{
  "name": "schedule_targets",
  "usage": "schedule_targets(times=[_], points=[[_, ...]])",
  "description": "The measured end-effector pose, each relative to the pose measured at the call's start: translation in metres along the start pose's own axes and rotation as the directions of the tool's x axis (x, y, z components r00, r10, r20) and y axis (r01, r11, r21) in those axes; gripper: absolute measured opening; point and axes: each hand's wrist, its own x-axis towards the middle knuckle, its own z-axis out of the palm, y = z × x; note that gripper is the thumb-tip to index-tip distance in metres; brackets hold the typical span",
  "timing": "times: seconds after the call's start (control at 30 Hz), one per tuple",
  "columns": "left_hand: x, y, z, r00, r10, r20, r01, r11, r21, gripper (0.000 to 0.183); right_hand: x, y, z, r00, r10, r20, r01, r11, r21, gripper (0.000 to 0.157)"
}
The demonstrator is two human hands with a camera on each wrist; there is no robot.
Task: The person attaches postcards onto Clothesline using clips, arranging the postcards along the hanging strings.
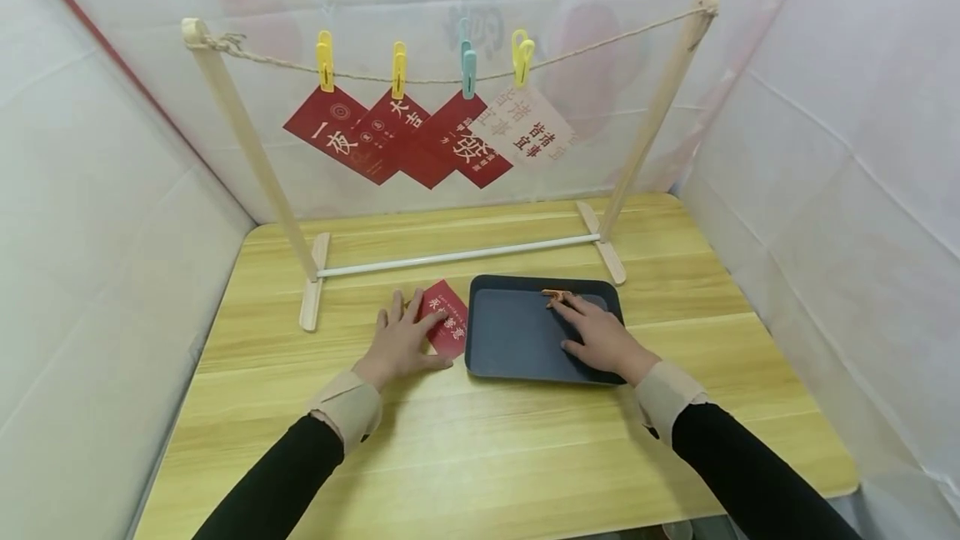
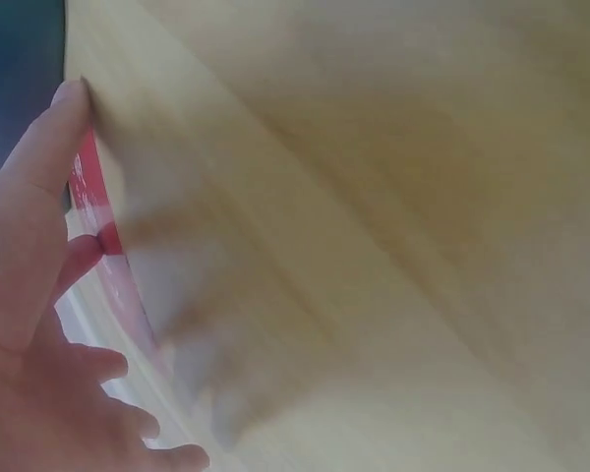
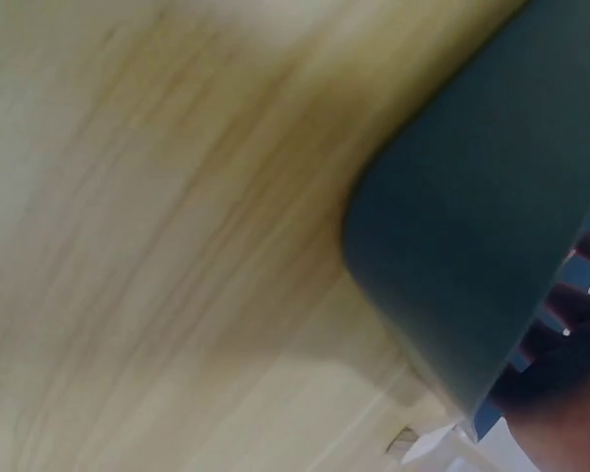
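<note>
My left hand [image 1: 401, 347] lies spread at the left side of a red card [image 1: 444, 315] with white writing on the table. Its fingertips reach onto the card and its thumb [image 2: 54, 138] extends along the near edge. Over the dark grey tray [image 1: 510, 340], my right hand [image 1: 607, 344] touches an orange clothespin [image 1: 553, 295] near the tray's back edge with its fingertips, the thumb held apart. In the right wrist view the tray's wall [image 3: 452, 216] hides part of that hand.
Behind, a wooden stand [image 1: 258, 157] holds a twine line [image 1: 592, 48]. Several overlapping cards hang from it by clothespins: a yellow one [image 1: 325, 61], another yellow one [image 1: 399, 71], a blue one [image 1: 468, 69] and a pale yellow one [image 1: 522, 57]. A white bar [image 1: 457, 256] joins the stand's feet.
</note>
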Motion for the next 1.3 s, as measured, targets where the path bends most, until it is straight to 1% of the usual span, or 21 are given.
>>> schedule_targets(times=[0.13,0.27,0.33,0.43,0.5,0.57,0.63,0.73,0.83,0.9,1.03,1.13,1.3], points=[[-0.005,-0.003,0.002,0.999,0.011,-0.037,-0.012,1.0,-0.016,0.079,-0.002,0.002,0.006,0.999,0.006,-0.042,-0.006,1.0,-0.006,0.081],[-0.011,-0.006,0.003,0.998,0.001,-0.055,-0.003,1.0,-0.024,0.064,-0.003,0.002,0.008,0.999,0.024,-0.048,-0.024,1.0,0.002,0.082],[-0.015,-0.007,0.003,0.999,-0.007,-0.054,0.006,1.0,-0.028,0.056,-0.003,0.001,0.008,0.998,0.029,-0.047,-0.029,1.0,0.01,0.078],[-0.018,-0.008,0.002,0.999,-0.011,-0.051,0.01,1.0,-0.018,0.053,-0.003,0.0,0.008,0.998,0.031,-0.059,-0.03,0.999,0.024,0.067],[-0.019,-0.009,0.001,0.999,-0.003,-0.051,0.003,1.0,0.003,0.056,-0.002,0.0,0.007,0.996,0.029,-0.082,-0.027,0.999,0.019,0.057],[-0.019,-0.009,0.001,0.998,0.005,-0.062,-0.004,1.0,0.023,0.064,-0.001,0.0,0.007,0.994,0.025,-0.109,-0.024,1.0,0.011,0.049],[-0.019,-0.01,0.001,0.997,0.013,-0.081,-0.01,0.999,0.04,0.073,0.001,0.0,0.006,0.992,0.025,-0.127,-0.025,1.0,0.002,0.046],[-0.019,-0.011,0.001,0.992,0.032,-0.121,-0.025,0.998,0.062,0.083,0.004,-0.001,0.005,0.99,0.023,-0.136,-0.023,1.0,0.001,0.054],[-0.019,-0.01,0.002,0.989,0.046,-0.144,-0.035,0.996,0.078,0.084,0.008,-0.003,0.003,0.993,0.019,-0.119,-0.017,1.0,0.02,0.066],[-0.019,-0.01,0.003,0.989,0.044,-0.143,-0.032,0.996,0.084,0.088,0.01,-0.005,0.003,0.995,0.018,-0.103,-0.016,1.0,0.025,0.07],[-0.021,-0.009,0.005,0.991,0.014,-0.131,-0.001,0.995,0.1,0.096,0.013,-0.009,0.004,0.997,0.02,-0.08,-0.019,1.0,0.004,0.072],[-0.023,-0.01,0.006,0.992,-0.01,-0.124,0.024,0.993,0.115,0.094,0.013,-0.012,0.003,0.996,0.032,-0.079,-0.033,0.999,-0.001,0.071],[-0.024,-0.012,0.007,0.991,-0.027,-0.132,0.038,0.996,0.076,0.078,0.013,-0.016,0.001,0.995,0.025,-0.098,-0.027,0.999,-0.024,0.062]])
